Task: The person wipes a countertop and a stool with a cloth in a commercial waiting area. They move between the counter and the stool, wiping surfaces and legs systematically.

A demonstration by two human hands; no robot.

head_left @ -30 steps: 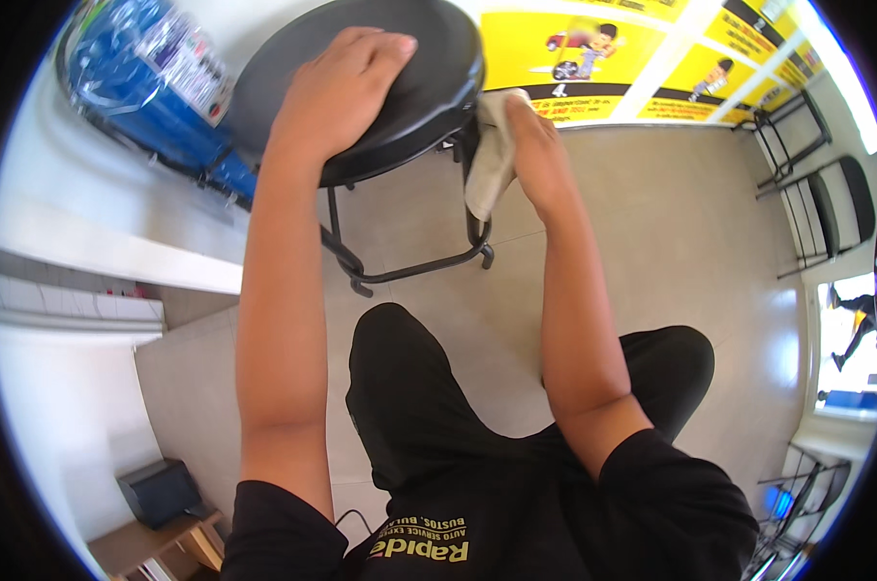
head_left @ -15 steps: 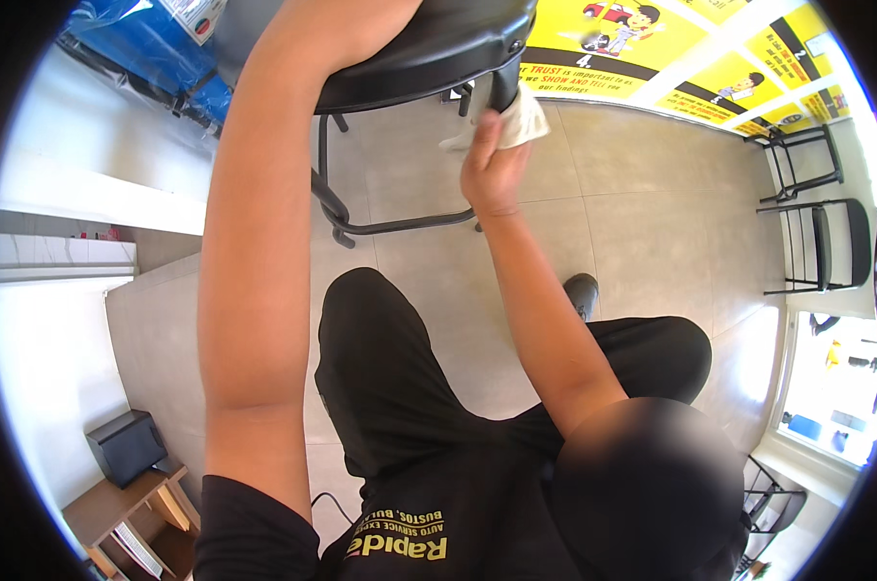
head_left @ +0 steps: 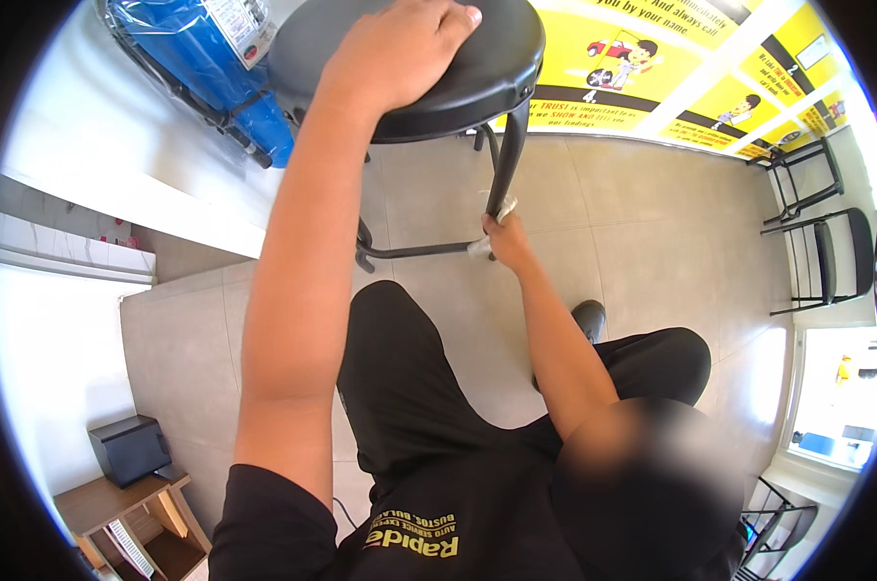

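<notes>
A black round stool with thin black metal legs stands on the tiled floor in front of me. My left hand lies flat on top of its padded seat, fingers spread. My right hand is lower down, wrapped around a white cloth pressed against the stool's front leg, near the bottom ring. My black trousers and shoe fill the lower middle of the view.
A blue plastic-wrapped bundle leans at the upper left beside a white counter. A yellow poster wall runs behind the stool. Black chairs stand at the right. A small wooden table with a black box sits at the lower left.
My right hand with the cloth has slid from the seat's edge down to the stool leg. The left hand has stayed on the seat while my head leaned in.
</notes>
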